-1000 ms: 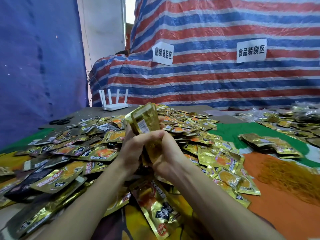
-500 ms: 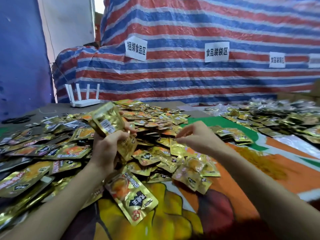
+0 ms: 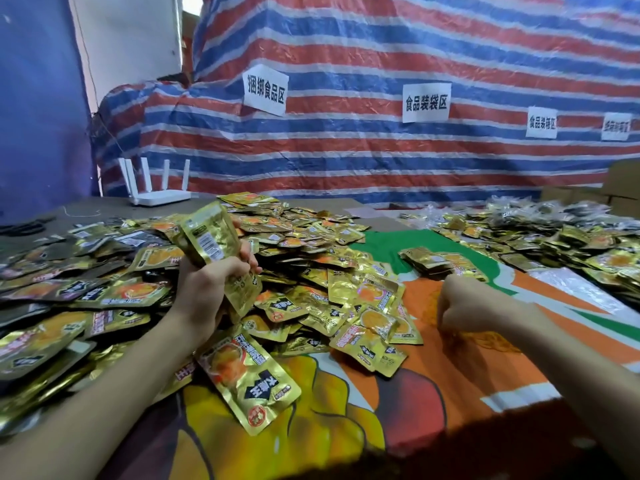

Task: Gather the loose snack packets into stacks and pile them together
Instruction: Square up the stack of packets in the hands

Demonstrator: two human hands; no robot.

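Note:
My left hand (image 3: 204, 292) grips an upright stack of gold snack packets (image 3: 211, 237) above the big heap of loose packets (image 3: 311, 244) that covers the left and middle of the table. My right hand (image 3: 467, 306) is off to the right, knuckles up. Its curled fingertips dig into a tangle of orange rubber bands (image 3: 485, 341) lying on the orange cloth. A small finished stack of packets (image 3: 429, 259) lies on the green patch beyond the right hand. One large loose packet (image 3: 249, 375) lies face up close to my left forearm.
A colourful printed cloth (image 3: 433, 393) covers the table. Another heap of packets (image 3: 554, 237) fills the far right. A white router (image 3: 156, 192) stands at the back left, with black scissors (image 3: 20, 226) near the left edge. A striped tarpaulin (image 3: 346, 150) with paper labels closes off the back.
My right hand let go of the stack, swung right and dropped onto the rubber bands. The left hand alone keeps the stack upright. The view has turned right.

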